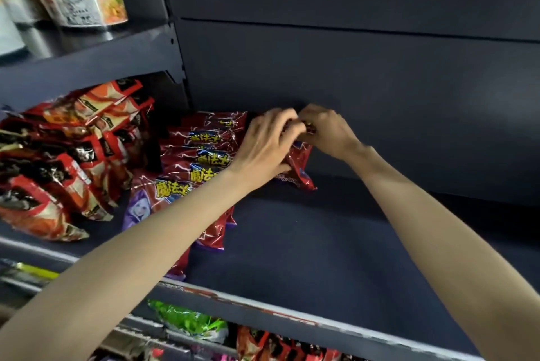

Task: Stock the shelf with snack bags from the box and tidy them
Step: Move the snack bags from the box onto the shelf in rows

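One bag in hand: both hands are gripping a red snack bag (298, 162) at the back of the shelf (321, 243); left hand (263, 144) and right hand (327, 130) fingers are curling round its top.
Row beside it: about six matching bags (201, 162) are already standing.
Left to do: most of the shelf is awaiting bags; the box is out of view.

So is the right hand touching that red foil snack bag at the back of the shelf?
Touching: the head view shows the right hand pinching the red foil snack bag's top edge.
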### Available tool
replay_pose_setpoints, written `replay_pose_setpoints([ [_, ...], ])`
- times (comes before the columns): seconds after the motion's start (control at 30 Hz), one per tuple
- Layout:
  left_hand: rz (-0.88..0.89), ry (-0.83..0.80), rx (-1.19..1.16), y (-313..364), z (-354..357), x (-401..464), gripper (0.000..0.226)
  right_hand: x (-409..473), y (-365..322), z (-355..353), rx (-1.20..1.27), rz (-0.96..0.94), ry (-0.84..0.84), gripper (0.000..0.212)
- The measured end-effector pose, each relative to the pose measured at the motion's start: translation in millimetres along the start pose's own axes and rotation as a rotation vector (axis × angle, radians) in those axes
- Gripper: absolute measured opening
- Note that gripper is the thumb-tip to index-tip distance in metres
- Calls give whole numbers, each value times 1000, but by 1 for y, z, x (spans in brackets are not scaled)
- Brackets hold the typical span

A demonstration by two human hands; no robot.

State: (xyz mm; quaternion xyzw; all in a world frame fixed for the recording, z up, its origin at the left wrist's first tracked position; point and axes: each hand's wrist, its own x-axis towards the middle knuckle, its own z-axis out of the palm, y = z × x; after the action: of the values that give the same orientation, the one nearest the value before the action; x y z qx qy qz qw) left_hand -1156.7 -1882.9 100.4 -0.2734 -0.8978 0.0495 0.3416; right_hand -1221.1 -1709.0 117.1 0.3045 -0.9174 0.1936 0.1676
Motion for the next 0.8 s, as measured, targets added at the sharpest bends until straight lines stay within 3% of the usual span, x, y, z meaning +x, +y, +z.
replay_pose_setpoints([
  [0.1, -253, -217, -58, -2, -4, 7, 68, -15, 10, -5, -63, 6, -30, 39],
  [0.23, -151, -373, -45, -5, 4, 4, 58, -26, 16, -2, -33, 130, 49, 39],
  [0.33, -89, -442, 13, -6, -3, 8, 69, -22, 11, 3, 301, 282, 160, 25],
  [0.47, -11, -426, -4, -15, -13, 15, 78, -14, -3, 6, 631, 428, 208, 13],
  [0.6, -48, -426, -60, -25, -11, 19, 52, -13, -3, 11, 688, 509, 244, 11],
  [0.7, -89, -354, 139, -23, -3, 19, 53, -16, -1, 14, 609, 498, 190, 22],
  [0.8, -130, -278, 186, -13, 4, 16, 53, -23, -2, 13, 565, 482, 175, 31],
])
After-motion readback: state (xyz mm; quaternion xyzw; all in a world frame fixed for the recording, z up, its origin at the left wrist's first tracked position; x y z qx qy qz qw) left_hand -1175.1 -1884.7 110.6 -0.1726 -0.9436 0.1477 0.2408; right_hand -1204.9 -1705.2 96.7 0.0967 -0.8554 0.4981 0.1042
